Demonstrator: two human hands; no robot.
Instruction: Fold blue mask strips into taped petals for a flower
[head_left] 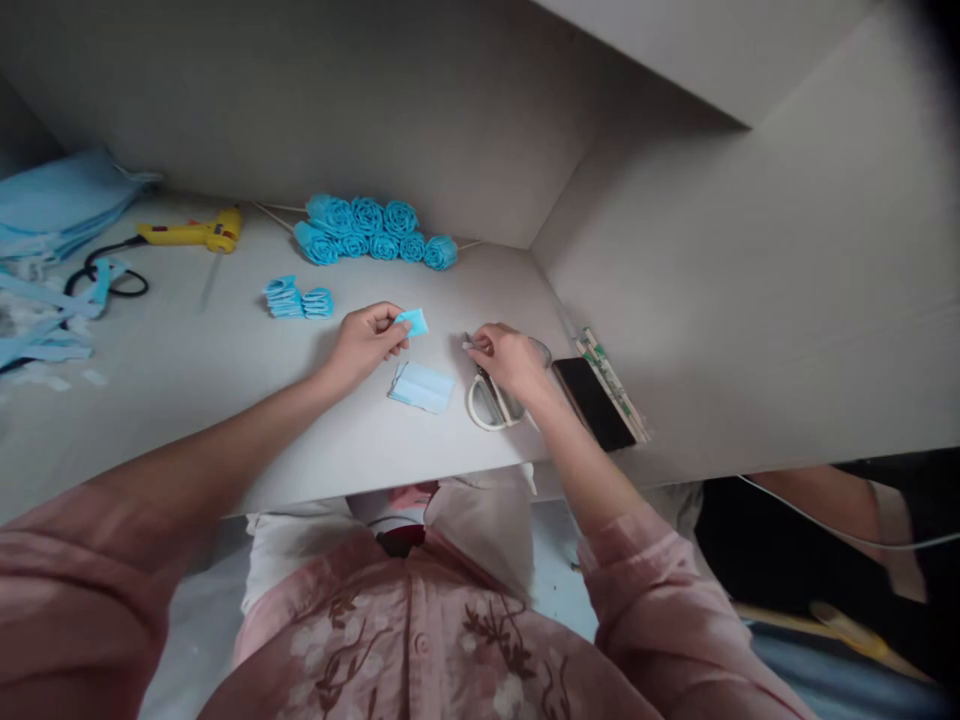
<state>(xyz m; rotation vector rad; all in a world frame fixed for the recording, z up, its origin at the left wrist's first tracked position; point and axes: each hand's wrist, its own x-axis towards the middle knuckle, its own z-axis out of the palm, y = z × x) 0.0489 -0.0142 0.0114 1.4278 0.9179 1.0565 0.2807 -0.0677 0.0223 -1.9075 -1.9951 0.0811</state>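
Observation:
Between the thumb and fingers of my left hand (371,335) is a small folded square of blue mask fabric (413,321). My right hand (510,358) is closed around the blade end of a pair of scissors (486,405), whose pale looped handles rest toward the table's front. The dark tip pokes out beyond my fingertips, and the palm hides part of the scissors. A short stack of light blue fabric pieces (421,387) lies on the table between my hands. Left of my left hand sit pleated blue bundles (294,299).
Several blue fabric roses (375,232) on sticks lie by the back wall. A yellow glue gun (199,232), blue masks (64,205) and cut strips (45,310) are at left. A black phone (594,403) lies beside thin sticks (611,380) near the right wall.

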